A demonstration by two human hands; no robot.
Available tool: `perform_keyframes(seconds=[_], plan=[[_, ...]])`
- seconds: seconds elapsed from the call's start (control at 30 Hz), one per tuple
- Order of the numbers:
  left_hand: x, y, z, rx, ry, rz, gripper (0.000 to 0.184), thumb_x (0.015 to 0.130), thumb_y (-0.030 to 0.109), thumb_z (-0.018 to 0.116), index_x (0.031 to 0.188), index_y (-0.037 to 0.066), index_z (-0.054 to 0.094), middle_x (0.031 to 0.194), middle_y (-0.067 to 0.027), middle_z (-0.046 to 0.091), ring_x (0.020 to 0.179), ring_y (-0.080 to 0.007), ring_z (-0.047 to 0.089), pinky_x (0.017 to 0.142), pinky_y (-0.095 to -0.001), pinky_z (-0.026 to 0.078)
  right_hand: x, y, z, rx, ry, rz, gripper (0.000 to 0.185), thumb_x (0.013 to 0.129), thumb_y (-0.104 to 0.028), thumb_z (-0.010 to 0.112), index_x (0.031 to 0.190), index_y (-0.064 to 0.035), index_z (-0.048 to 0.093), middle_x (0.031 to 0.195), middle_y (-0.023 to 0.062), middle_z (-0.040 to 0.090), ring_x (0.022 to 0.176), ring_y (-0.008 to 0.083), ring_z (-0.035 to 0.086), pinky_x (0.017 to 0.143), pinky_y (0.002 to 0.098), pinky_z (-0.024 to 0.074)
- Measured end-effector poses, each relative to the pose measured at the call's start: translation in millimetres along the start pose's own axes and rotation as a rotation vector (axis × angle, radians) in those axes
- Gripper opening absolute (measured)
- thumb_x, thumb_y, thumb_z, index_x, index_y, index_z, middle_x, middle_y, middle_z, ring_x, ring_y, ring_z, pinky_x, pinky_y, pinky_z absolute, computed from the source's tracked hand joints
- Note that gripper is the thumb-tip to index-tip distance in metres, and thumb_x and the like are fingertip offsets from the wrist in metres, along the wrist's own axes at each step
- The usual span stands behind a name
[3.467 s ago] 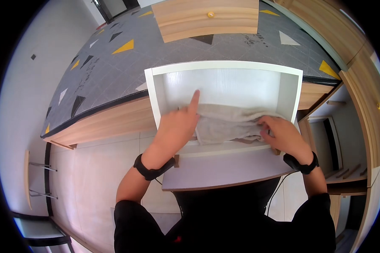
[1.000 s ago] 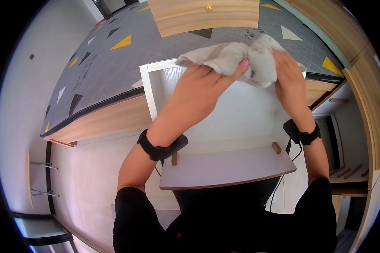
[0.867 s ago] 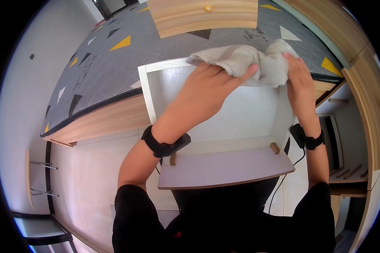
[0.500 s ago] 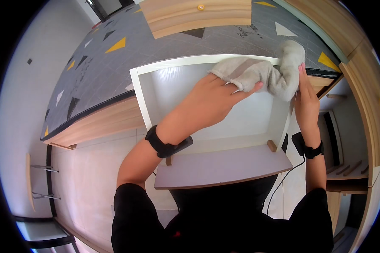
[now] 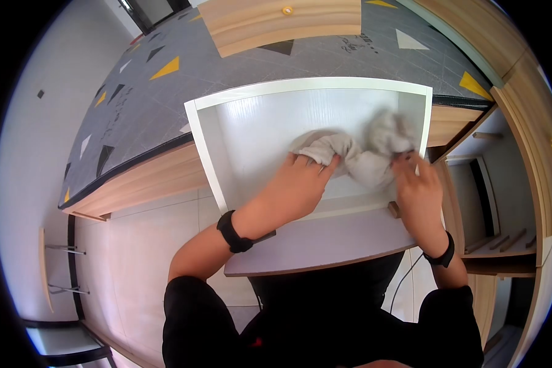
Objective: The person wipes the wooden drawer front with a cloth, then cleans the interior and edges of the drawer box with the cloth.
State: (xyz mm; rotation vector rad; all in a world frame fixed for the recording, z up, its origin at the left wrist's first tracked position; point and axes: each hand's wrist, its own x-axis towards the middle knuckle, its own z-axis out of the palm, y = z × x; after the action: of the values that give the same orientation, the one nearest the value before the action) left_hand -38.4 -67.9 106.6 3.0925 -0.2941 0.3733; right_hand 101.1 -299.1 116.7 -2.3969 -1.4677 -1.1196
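Observation:
A pale grey-beige cloth (image 5: 371,168) hangs bunched between my two hands over the inside of a white drawer (image 5: 205,144). My left hand (image 5: 297,187) grips its left end, thumb on top, with the other fingertips hidden by the fabric. My right hand (image 5: 418,190) pinches the cloth at its right side, near the drawer's right wall. The upper right lump of cloth and the right fingertips are blurred by motion. The drawer rests at my lap, its lilac-grey front panel (image 5: 325,242) towards me.
Beyond the drawer lies a bed-like surface with a grey patterned cover (image 5: 227,64). On it stands a wooden drawer front (image 5: 282,27) with a round knob. An open wooden cabinet (image 5: 484,184) stands on the right. Pale floor tiles (image 5: 141,251) show at left, and a cable (image 5: 402,282) hangs below.
Both hands have moved down and closer to me with the cloth. It has come off the drawer's far right rim and now sits lower over the inside.

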Motion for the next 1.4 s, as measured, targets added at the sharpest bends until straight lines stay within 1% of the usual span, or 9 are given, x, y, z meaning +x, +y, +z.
perform_keyframes(seconds=[0.07, 0.17, 0.33, 0.53, 0.73, 0.97, 1.13, 1.27, 1.4], plan=[[-6, 4, -1, 0.042, -0.050, -0.025, 0.061, 0.085, 0.013, 0.065, 0.141, 0.001, 0.046, 0.122, -0.0225, 0.058, 0.121, -0.0410, 0.051, 0.103, -0.0479, 0.040, -2, 1, -1, 0.336, -0.410, -0.102, 0.023, 0.070, 0.001, 0.059, 0.093, 0.0000, 0.066, 0.092, 0.0118, 0.067, 0.094, 0.0290, 0.060, 0.084, 0.0373, 0.0496], [-18, 5, -9, -0.081, -0.069, -0.037, 0.052, 0.085, 0.014, 0.066, 0.133, -0.001, 0.052, 0.115, -0.0212, 0.062, 0.116, -0.0387, 0.055, 0.099, -0.0473, 0.044, -14, 6, 23, 0.273, -0.416, -0.253, 0.025, 0.069, -0.002, 0.063, 0.094, -0.0030, 0.065, 0.089, 0.0092, 0.064, 0.090, 0.0271, 0.058, 0.088, 0.0362, 0.0450], [-36, 6, -19, -0.285, -0.347, -0.203, 0.030, 0.089, 0.021, 0.062, 0.110, 0.000, 0.063, 0.075, -0.0206, 0.065, 0.077, -0.0383, 0.065, 0.071, -0.0486, 0.051, -11, 7, 21, 0.333, -0.524, -0.263, 0.023, 0.076, -0.009, 0.068, 0.098, -0.0048, 0.066, 0.095, 0.0077, 0.065, 0.095, 0.0246, 0.059, 0.094, 0.0358, 0.0412], [-45, -1, -16, -0.318, -0.440, -0.207, 0.024, 0.090, 0.023, 0.058, 0.086, 0.000, 0.064, 0.072, -0.0217, 0.063, 0.073, -0.0415, 0.063, 0.067, -0.0513, 0.049, -12, 4, 19, 0.406, -0.533, -0.262, 0.027, 0.080, -0.014, 0.069, 0.105, -0.0055, 0.065, 0.092, 0.0064, 0.067, 0.094, 0.0235, 0.061, 0.088, 0.0354, 0.0416], [-40, -12, -5, -0.386, -0.479, -0.181, 0.025, 0.089, 0.023, 0.058, 0.081, 0.001, 0.066, 0.075, -0.0201, 0.065, 0.074, -0.0417, 0.062, 0.067, -0.0515, 0.048, -10, 1, 19, 0.432, -0.701, -0.228, 0.035, 0.084, -0.016, 0.067, 0.116, -0.0045, 0.063, 0.102, 0.0108, 0.069, 0.096, 0.0275, 0.063, 0.091, 0.0385, 0.0428], [-41, -8, -2, -0.348, -0.484, -0.204, 0.026, 0.089, 0.023, 0.058, 0.080, 0.000, 0.066, 0.076, -0.0200, 0.065, 0.074, -0.0415, 0.062, 0.067, -0.0503, 0.048, -7, 0, 20, 0.459, -0.715, -0.230, 0.030, 0.084, -0.019, 0.067, 0.111, -0.0042, 0.064, 0.086, 0.0120, 0.070, 0.085, 0.0303, 0.066, 0.084, 0.0398, 0.0468], [-48, -8, -11, -0.326, -0.371, -0.087, 0.019, 0.091, 0.020, 0.058, 0.099, 0.005, 0.066, 0.077, -0.0170, 0.065, 0.073, -0.0383, 0.064, 0.065, -0.0497, 0.049, 8, -5, -1, 0.438, -0.793, -0.245, 0.022, 0.084, -0.017, 0.068, 0.101, -0.0044, 0.063, 0.082, 0.0119, 0.068, 0.082, 0.0314, 0.065, 0.074, 0.0410, 0.0483], [-42, 27, -87, -0.214, -0.040, -0.022, 0.021, 0.084, 0.010, 0.062, 0.104, 0.005, 0.062, 0.076, -0.0107, 0.064, 0.068, -0.0310, 0.064, 0.056, -0.0411, 0.049, 46, -23, -81, 0.921, -0.484, -0.184, 0.022, 0.077, -0.013, 0.075, 0.079, -0.0068, 0.054, 0.073, 0.0087, 0.059, 0.067, 0.0303, 0.060, 0.058, 0.0372, 0.0491], [-46, 88, -169, -0.275, 0.441, -0.089, 0.026, 0.057, 0.009, 0.072, 0.079, 0.010, 0.059, 0.070, -0.0052, 0.059, 0.061, -0.0221, 0.059, 0.052, -0.0311, 0.043, 52, -54, -135, 0.882, 0.271, -0.195, 0.021, 0.084, -0.007, 0.068, 0.076, -0.0115, 0.049, 0.068, 0.0016, 0.051, 0.055, 0.0181, 0.049, 0.049, 0.0309, 0.0408]])
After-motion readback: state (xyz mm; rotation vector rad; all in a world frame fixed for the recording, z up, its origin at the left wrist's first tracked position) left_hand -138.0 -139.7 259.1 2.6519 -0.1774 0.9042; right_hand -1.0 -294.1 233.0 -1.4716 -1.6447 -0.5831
